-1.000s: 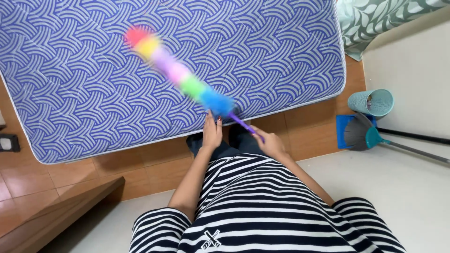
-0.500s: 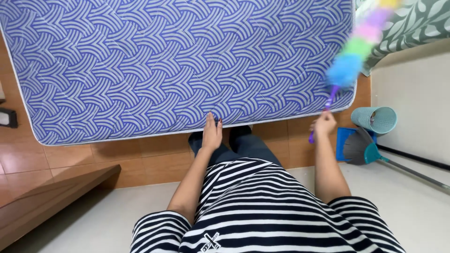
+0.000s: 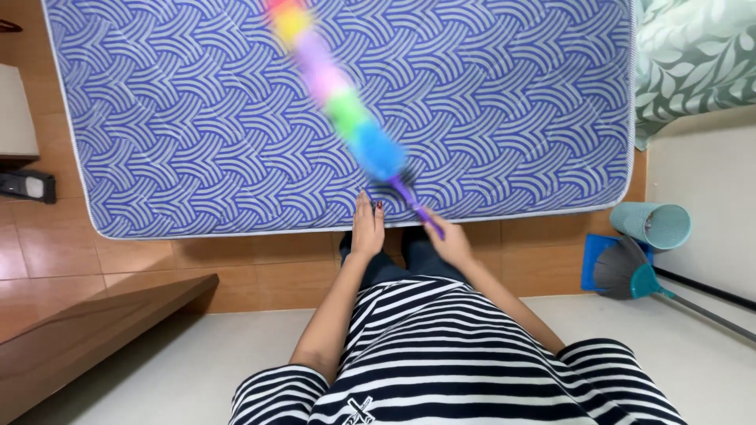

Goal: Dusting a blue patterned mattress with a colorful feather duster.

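A mattress (image 3: 197,118) with a blue and white wave pattern lies across the top of the view. My right hand (image 3: 447,240) grips the purple handle of a rainbow-coloured feather duster (image 3: 335,94), which stretches up and left over the mattress and is blurred by motion. My left hand (image 3: 367,228) rests flat with fingers together on the mattress's near edge. Below the hands I see my black-and-white striped top.
A teal bin (image 3: 652,224) and a teal broom with blue dustpan (image 3: 618,271) sit at the right by the wall. A green leaf-patterned cloth (image 3: 693,55) hangs at top right. A wooden board (image 3: 87,330) lies at lower left on the tiled floor.
The duster swung from the far right over the mattress corner back to the middle left. My right hand moved left toward my left hand, which stayed on the mattress edge.
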